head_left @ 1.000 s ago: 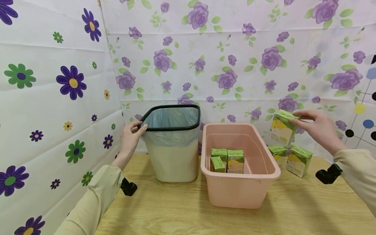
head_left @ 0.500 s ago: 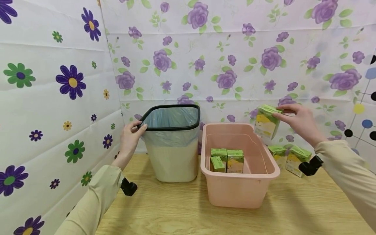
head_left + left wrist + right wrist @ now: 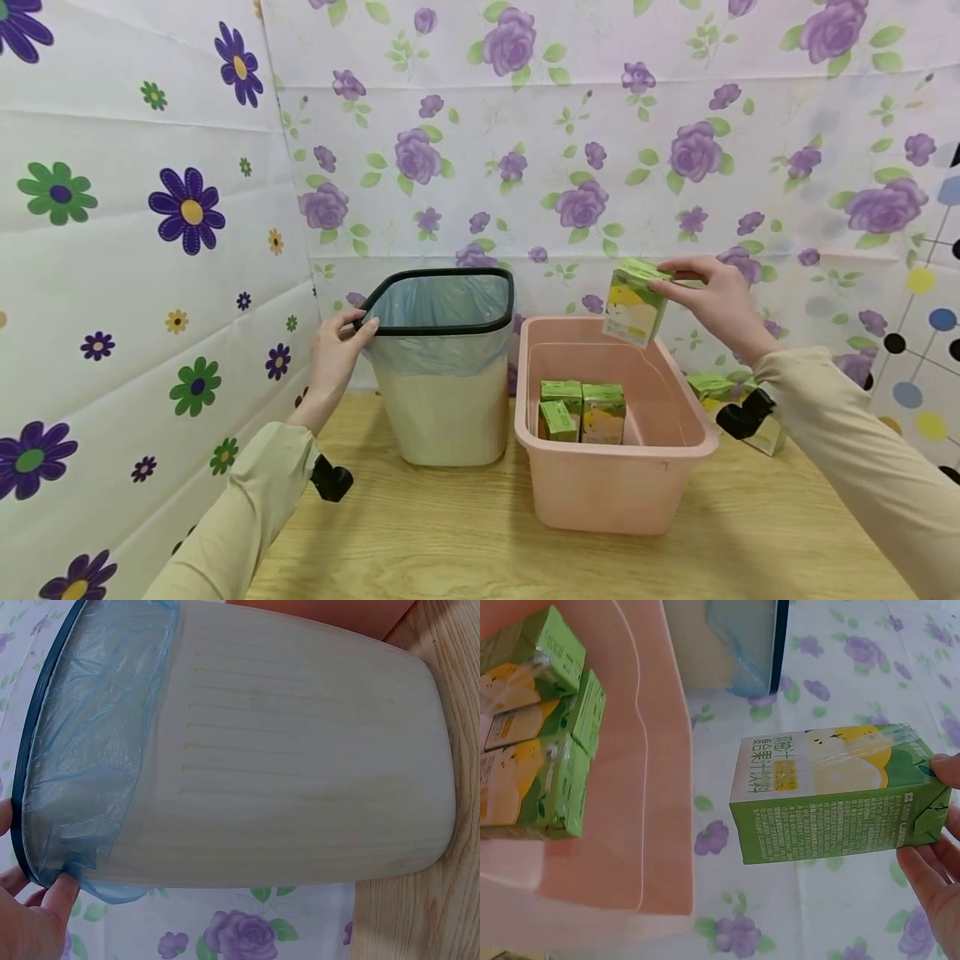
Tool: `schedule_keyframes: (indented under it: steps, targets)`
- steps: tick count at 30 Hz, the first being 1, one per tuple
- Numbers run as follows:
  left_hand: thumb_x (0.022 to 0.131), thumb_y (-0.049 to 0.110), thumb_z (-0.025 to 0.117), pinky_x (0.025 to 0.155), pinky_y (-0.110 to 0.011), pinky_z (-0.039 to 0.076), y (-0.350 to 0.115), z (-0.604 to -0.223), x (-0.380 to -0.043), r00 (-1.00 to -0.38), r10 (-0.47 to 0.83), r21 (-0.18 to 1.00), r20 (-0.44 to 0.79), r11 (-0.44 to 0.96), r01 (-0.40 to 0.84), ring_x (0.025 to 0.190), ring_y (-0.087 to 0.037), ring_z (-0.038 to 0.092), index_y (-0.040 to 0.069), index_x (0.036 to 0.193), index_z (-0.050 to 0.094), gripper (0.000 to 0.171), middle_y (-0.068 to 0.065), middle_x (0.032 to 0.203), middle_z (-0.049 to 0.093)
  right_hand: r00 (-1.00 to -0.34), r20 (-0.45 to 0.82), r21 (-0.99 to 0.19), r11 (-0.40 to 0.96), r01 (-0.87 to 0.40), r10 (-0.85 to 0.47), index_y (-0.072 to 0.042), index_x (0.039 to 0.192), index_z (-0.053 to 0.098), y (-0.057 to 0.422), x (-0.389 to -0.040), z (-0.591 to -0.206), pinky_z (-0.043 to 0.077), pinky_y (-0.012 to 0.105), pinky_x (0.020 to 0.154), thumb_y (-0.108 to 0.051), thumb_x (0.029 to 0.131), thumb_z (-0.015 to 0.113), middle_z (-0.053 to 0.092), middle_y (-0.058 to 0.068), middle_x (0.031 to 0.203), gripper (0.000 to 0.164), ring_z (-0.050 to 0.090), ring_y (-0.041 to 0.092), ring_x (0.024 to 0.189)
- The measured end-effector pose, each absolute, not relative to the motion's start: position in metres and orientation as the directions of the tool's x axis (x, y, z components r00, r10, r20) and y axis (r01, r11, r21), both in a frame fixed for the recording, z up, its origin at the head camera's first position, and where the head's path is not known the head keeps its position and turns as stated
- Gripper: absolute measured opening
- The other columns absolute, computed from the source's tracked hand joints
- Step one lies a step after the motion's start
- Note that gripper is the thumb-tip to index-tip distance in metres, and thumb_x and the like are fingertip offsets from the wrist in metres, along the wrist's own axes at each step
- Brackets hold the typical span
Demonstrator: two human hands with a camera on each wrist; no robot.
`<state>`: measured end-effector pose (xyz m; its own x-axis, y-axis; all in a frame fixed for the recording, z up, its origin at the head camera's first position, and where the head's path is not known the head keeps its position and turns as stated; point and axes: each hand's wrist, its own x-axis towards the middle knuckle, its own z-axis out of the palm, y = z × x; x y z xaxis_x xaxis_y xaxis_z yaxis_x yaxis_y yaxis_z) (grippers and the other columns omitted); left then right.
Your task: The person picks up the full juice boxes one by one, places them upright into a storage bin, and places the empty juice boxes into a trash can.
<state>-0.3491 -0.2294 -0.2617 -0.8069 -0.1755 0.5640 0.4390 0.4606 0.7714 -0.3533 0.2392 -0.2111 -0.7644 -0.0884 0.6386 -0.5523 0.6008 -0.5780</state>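
R hand (image 3: 712, 296) holds a green/yellow juice carton (image 3: 633, 307), thumb on one side & fingers on the other, pinching it at its top end; rest of the carton hangs below & L of the grip, slightly tilted, bottom end free. In head view it overlaps the back-R corner of the pink tub (image 3: 600, 492); R wrist view shows a gap btwn carton & tub rim, so no contact there. Can't tell if it's fully over the opening. Inside tub, toward its L side: 3 similar cartons (image 3: 603, 414), 2 side by side, 1 in front of the L one, lower parts cut off by front rim. More green cartons (image 3: 711, 385) on the tabletop (image 3: 420, 533), just off the tub's R edge, partly hidden by tub & R sleeve (image 3: 832, 425). Tub stands nr tabletop's back edge; pale bin (image 3: 450, 417) is just L of it, toward the back-L corner, w/ a blue liner (image 3: 450, 358) folded over under a black rim (image 3: 438, 330). L hand (image 3: 333, 354) grips that rim at its front-L corner, thumb in front, well apart from held carton.
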Motion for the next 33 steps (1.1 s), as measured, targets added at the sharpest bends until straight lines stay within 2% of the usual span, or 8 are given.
schedule_keyframes:
  steps: [10, 18, 28, 33]
  targets:
    - [0.088, 0.026, 0.061, 0.082, -0.043, 0.041, -0.230, -0.260, -0.349, -0.808, -0.188, 0.778, 0.559, 0.455, 0.433, 0.106, -0.033, 0.047, -0.005, 0.118, 0.054, 0.044, -0.021, 0.122, 0.043, -0.750, 0.649, -0.601, 0.518, -0.609, -0.129, -0.007, 0.115, 0.061, 0.201, -0.360, -0.200, 0.037, 0.040, 0.083, -0.035, 0.081, 0.067, 0.053, 0.007, 0.116, 0.044, 0.047, 0.021, 0.104]
    - [0.088, 0.028, 0.061, 0.084, -0.044, 0.040, -0.229, -0.261, -0.348, -0.811, -0.177, 0.778, 0.557, 0.453, 0.435, 0.108, -0.035, 0.045, -0.004, 0.119, 0.053, 0.046, -0.021, 0.125, 0.042, -0.706, 0.686, -0.584, 0.444, -0.679, -0.176, -0.006, 0.112, 0.062, 0.165, -0.361, -0.188, 0.041, 0.032, 0.085, -0.027, 0.082, 0.068, 0.054, 0.006, 0.111, 0.038, 0.049, 0.017, 0.100]
    - [0.087, 0.026, 0.062, 0.083, -0.043, 0.041, -0.228, -0.260, -0.349, -0.811, -0.182, 0.781, 0.557, 0.446, 0.437, 0.108, -0.034, 0.046, -0.004, 0.118, 0.054, 0.044, -0.020, 0.124, 0.042, -0.660, 0.723, -0.591, 0.313, -0.744, -0.204, 0.001, 0.112, 0.061, 0.129, -0.368, -0.174, 0.040, 0.026, 0.086, -0.010, 0.082, 0.068, 0.051, 0.011, 0.110, 0.033, 0.048, 0.022, 0.102]
    - [0.087, 0.027, 0.062, 0.083, -0.043, 0.041, -0.229, -0.261, -0.349, -0.809, -0.186, 0.782, 0.558, 0.444, 0.437, 0.107, -0.034, 0.046, -0.003, 0.118, 0.054, 0.044, -0.020, 0.122, 0.043, -0.639, 0.739, -0.575, 0.294, -0.763, -0.212, 0.002, 0.111, 0.061, 0.118, -0.366, -0.166, 0.040, 0.024, 0.086, -0.008, 0.081, 0.067, 0.050, 0.011, 0.110, 0.032, 0.049, 0.021, 0.102]
